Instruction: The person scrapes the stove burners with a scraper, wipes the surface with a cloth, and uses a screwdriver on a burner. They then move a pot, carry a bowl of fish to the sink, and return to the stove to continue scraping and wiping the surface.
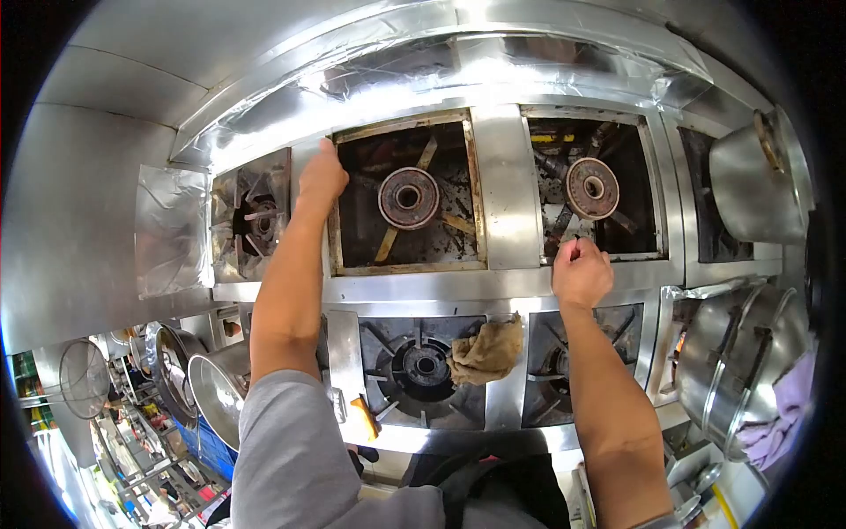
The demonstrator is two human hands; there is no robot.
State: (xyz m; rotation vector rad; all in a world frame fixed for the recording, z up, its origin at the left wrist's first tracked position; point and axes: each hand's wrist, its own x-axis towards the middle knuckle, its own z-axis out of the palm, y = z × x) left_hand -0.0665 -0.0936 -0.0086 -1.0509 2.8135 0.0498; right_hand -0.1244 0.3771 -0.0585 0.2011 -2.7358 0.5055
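My left hand [323, 172] reaches to the upper left corner of the middle open burner well [480, 212], fingers on or close to its metal frame; what they hold, if anything, cannot be made out. A round rusty burner [408, 197] sits inside that well. My right hand [582, 271] is closed at the front edge of the right burner well, just below its round burner [593, 188]. Something small and dark shows at its curled fingers, too small to name. A brown cloth [486, 351] lies over the grate of the front burner [425, 365].
Large metal pots [760, 181] stand at the far right, with a purple cloth [780, 414] below. A metal pot [218, 388] and a wire strainer [85, 379] are at the lower left. A yellow-handled tool [364, 418] lies near the front edge. Foil lines the back wall.
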